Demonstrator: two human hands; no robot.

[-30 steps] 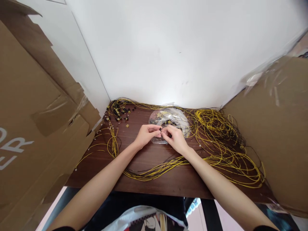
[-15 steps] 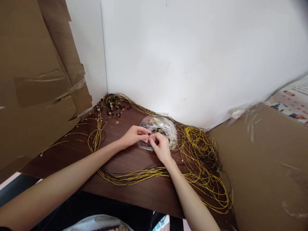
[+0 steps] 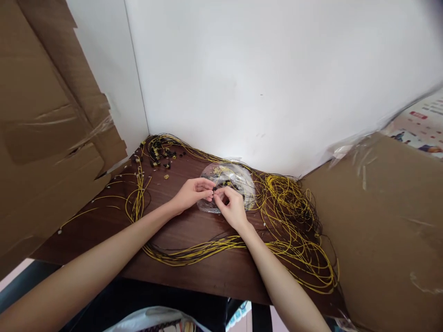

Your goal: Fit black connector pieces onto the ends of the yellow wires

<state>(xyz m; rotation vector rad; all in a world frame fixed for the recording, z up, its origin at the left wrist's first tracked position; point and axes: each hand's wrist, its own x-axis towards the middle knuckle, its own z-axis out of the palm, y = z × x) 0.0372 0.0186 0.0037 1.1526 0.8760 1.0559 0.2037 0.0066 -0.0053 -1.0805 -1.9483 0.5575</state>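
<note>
My left hand (image 3: 194,193) and my right hand (image 3: 231,205) meet fingertip to fingertip over the front of a clear plastic bag (image 3: 247,182). Between them is a small black piece (image 3: 214,189), pinched by the fingers of both hands; its shape is too small to tell. Small black and yellow parts lie in the bag. Yellow and black wires run behind the bag and join a tangled heap (image 3: 289,198) to its right. A bundle of the same wires (image 3: 194,255) curves across the table in front of my hands and passes under my right forearm.
Black and yellow connectors (image 3: 157,154) are piled at the table's back left corner. Wire ends with white tips fan out at the left. Cardboard (image 3: 44,129) stands at the left, a cardboard box (image 3: 387,221) at the right, and a white wall (image 3: 259,69) behind the brown table (image 3: 207,276).
The camera view has shifted and tilted slightly. Both hands stay together over the bag, with only small finger movements around the black piece.
</note>
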